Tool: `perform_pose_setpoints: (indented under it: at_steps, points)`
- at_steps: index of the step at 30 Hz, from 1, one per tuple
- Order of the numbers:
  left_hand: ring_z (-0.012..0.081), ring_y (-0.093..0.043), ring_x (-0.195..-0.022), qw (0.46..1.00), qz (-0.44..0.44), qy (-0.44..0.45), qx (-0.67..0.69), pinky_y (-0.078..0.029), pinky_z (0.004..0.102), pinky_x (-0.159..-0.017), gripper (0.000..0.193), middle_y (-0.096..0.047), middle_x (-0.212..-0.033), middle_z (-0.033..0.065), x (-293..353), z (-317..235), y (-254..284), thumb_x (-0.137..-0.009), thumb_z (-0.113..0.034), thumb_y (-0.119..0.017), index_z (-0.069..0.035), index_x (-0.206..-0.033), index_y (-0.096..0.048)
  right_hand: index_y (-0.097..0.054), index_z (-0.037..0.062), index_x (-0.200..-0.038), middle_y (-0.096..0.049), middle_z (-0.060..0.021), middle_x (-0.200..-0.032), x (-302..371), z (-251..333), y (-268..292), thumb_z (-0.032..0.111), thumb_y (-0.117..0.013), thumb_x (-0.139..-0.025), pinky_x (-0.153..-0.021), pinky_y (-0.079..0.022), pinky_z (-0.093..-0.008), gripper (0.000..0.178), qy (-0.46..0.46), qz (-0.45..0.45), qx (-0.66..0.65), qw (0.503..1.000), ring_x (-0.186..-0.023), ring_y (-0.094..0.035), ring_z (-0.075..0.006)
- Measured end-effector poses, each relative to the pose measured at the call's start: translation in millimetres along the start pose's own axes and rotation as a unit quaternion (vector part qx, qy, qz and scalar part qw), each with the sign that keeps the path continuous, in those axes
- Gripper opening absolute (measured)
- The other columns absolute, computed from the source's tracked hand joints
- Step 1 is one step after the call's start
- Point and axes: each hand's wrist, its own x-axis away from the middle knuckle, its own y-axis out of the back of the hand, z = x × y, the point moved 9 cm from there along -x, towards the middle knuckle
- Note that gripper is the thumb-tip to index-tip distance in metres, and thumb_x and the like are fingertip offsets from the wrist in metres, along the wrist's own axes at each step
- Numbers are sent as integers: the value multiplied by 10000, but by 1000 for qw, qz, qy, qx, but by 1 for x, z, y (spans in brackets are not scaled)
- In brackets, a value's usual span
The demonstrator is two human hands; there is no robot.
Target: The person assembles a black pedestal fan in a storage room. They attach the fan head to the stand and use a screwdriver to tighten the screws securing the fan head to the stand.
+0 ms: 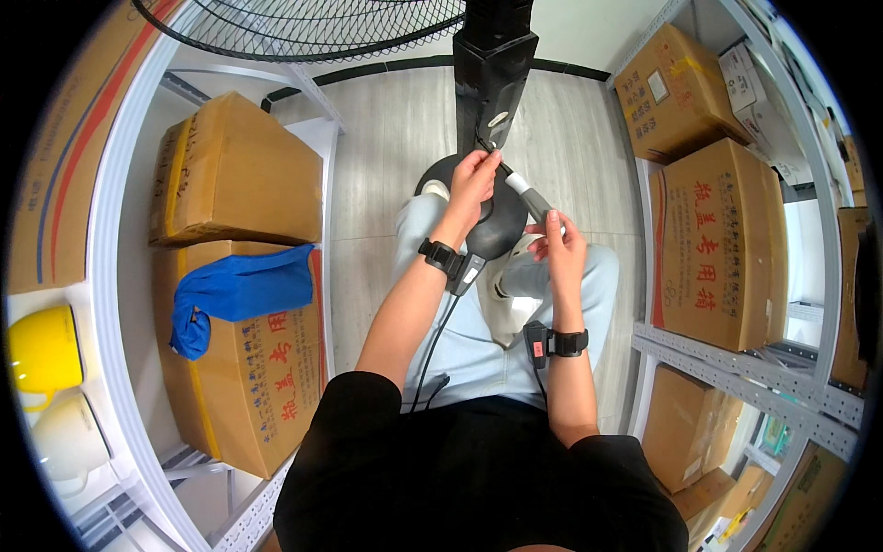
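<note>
My left hand (473, 187) is closed in a pinch at the lower column (492, 87) of a black standing fan, around the thin dark shaft of a tool. That tool looks like a screwdriver (532, 198), with a grey handle and a white collar. It slants from the column down to the right. The fingers of my right hand (563, 241) close on the handle's end. Whatever the tip meets at the column is hidden by my left fingers. Beneath my hands lies the fan's round black base (498, 230), between my feet.
Shelves on the left hold cardboard boxes (241, 170), a blue cloth bag (244, 293), and a yellow mug (44, 350) beside a white one (69, 440). More boxes (708, 244) fill the right shelves. The wire fan guard (313, 28) overhangs at the top left.
</note>
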Motion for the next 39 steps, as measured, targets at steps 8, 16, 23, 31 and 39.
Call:
perform_pose_setpoints:
  at_steps: [8,16,23,31,39]
  points:
    - [9,-280,-432,1000,-13,5,22,-211,193,-396,173,-328,-548,-92,-6,9,7,-957,-202,-573,-65,-855,-552,-579,122,-1300,-659,-53,-723,7,-5,-7,228,-663,-908,-538,-472,-227,414,65,-12,174,982,-583,-604,-74]
    - [18,-296,-435,998,29,13,45,-231,196,-396,182,-349,-570,-72,-7,9,0,-986,-197,-513,-40,-911,-563,-623,97,-1237,-652,-99,-917,21,52,-10,114,-687,-859,-570,-500,-257,384,259,-55,276,924,-640,-617,-137]
    - [18,-320,-452,998,38,9,50,-242,191,-404,190,-361,-583,-70,-5,6,-2,-993,-200,-496,-33,-932,-565,-632,117,-1224,-640,-94,-995,23,61,-12,65,-695,-833,-592,-515,-277,399,271,-29,306,912,-701,-622,-167]
    - [19,-309,-474,998,31,17,50,-247,188,-421,257,-350,-592,-69,-4,7,-3,-1017,-252,-471,-20,-960,-567,-615,71,-1213,-652,-86,-1014,21,42,-17,135,-684,-867,-593,-502,-255,358,281,-62,260,922,-691,-610,-135]
    - [13,-293,-460,999,21,14,20,-229,182,-409,299,-358,-590,-78,-6,7,-3,-1005,-307,-503,-34,-903,-572,-584,-17,-1116,-655,-60,-757,-4,-3,-11,348,-517,-992,-508,-437,-223,392,-46,50,8,998,-591,-573,-101]
